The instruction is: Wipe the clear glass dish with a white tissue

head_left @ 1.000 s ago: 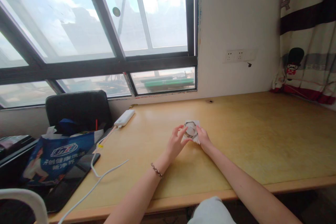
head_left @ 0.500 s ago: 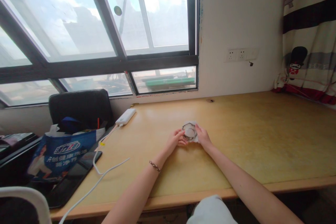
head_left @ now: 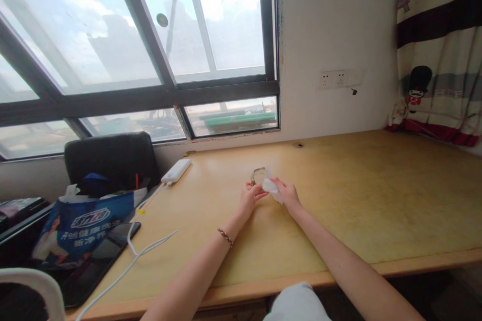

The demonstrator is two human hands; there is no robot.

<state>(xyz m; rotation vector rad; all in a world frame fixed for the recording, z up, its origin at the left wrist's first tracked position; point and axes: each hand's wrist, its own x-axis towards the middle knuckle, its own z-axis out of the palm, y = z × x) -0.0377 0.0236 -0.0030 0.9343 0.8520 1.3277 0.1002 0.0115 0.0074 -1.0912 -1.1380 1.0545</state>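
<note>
A clear glass ashtray (head_left: 257, 173) with a faceted rim is tilted up on its side over the middle of the wooden desk. My left hand (head_left: 251, 198) is closed on its lower left edge, thumb and fingers pinching the glass. In my right hand (head_left: 287, 194) is a white tissue (head_left: 270, 186), pressed against the right side of the ashtray and partly covering it. One corner of the tissue hangs below my right fingers. A braided bracelet (head_left: 225, 236) circles my left wrist.
Left on the wooden desk (head_left: 357, 200) lie a white power bank (head_left: 176, 171), a white cable (head_left: 141, 252) and a black tablet (head_left: 107, 261). Beyond that edge, a blue shopping bag (head_left: 81, 225) rests by a black chair (head_left: 111, 160). Window and wall stand behind.
The ashtray has gone from facing up to tilted on its side, shifting slightly left. The tissue has come from beneath and behind it to its right side with my right hand.
</note>
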